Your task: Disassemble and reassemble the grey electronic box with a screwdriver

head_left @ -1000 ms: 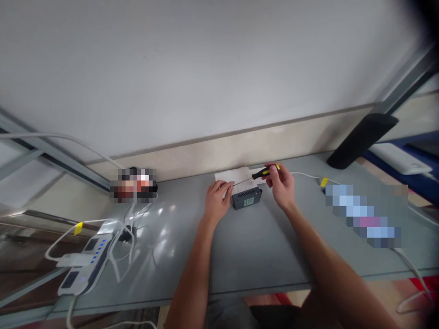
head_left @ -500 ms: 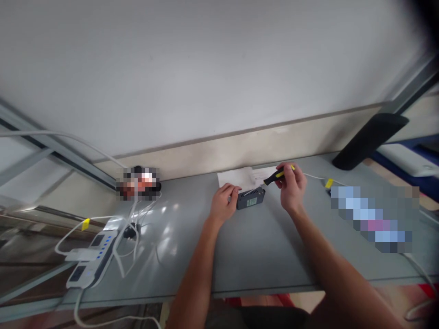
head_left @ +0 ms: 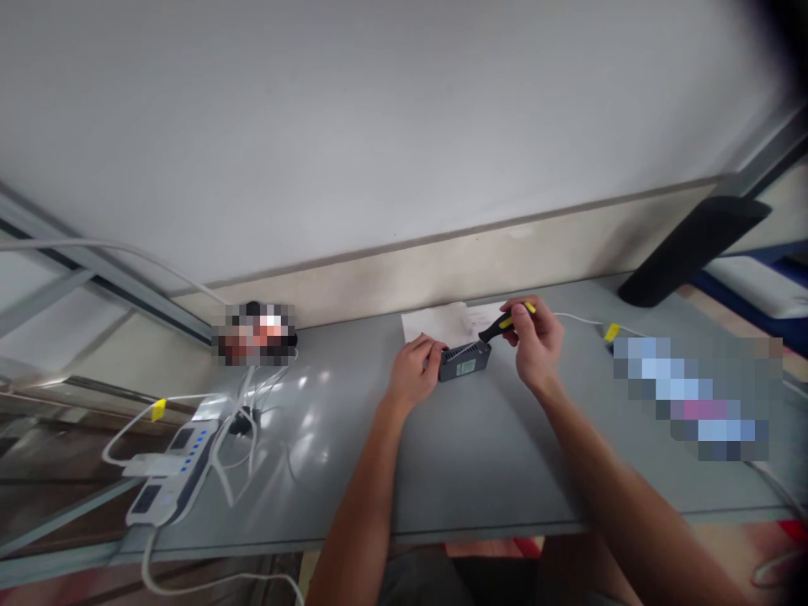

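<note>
A small dark box with slots along its top and a pale label on its near side stands on the grey table. My left hand grips its left end between thumb and fingers. In my right hand is a black-and-yellow screwdriver, slanting down to the left. Its shaft reaches the top of the box; exactly where the tip rests is too small to tell. White papers lie just behind the box.
A white power strip with looping white cables lies at the left. A black cylinder-like object leans at the back right. Blurred-out items lie on the right, and others at the back left.
The view has shifted slightly. The screwdriver has come a little lower and closer to the box. Both hands keep their holds.
</note>
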`<state>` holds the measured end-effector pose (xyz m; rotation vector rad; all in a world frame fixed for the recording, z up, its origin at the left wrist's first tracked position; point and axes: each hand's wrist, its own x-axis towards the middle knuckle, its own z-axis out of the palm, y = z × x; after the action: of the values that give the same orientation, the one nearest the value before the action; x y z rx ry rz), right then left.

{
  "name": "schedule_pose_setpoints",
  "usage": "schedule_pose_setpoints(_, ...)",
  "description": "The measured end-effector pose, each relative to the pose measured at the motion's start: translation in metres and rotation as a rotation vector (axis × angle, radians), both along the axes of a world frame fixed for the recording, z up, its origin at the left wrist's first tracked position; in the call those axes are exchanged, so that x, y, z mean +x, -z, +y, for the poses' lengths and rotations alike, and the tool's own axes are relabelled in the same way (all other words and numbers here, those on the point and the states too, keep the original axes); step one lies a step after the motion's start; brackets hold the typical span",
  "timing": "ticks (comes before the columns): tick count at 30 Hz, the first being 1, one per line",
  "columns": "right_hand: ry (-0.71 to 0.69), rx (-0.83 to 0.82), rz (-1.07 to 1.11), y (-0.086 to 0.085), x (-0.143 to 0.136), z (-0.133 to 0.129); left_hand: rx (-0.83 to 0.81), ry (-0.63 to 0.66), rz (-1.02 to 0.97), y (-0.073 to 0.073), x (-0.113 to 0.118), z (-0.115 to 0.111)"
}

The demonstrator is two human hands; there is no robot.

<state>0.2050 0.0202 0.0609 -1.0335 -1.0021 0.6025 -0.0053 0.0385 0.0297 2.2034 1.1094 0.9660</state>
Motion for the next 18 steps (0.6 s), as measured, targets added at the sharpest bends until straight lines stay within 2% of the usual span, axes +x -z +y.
schedule_pose_setpoints(8, -0.059, 0.053, -0.169, -0.009, -0.002, -0.01, -0.011, 0.002, 0.01, 0.001, 0.003, -0.002)
schedule_pose_setpoints(12, -0.165, 0.129, -0.338, -0.025, -0.005, -0.017, -0.066, -0.011, 0.039, 0.006, 0.005, -0.004)
schedule_pose_setpoints(15, -0.265, 0.187, -0.379, -0.041, -0.013, -0.019, -0.093, -0.022, 0.041, 0.008, 0.006, -0.004)
schedule_pose_setpoints(18, -0.409, 0.166, -0.391, -0.056, -0.024, -0.017, -0.101, -0.036, 0.033, 0.009, 0.007, -0.005)
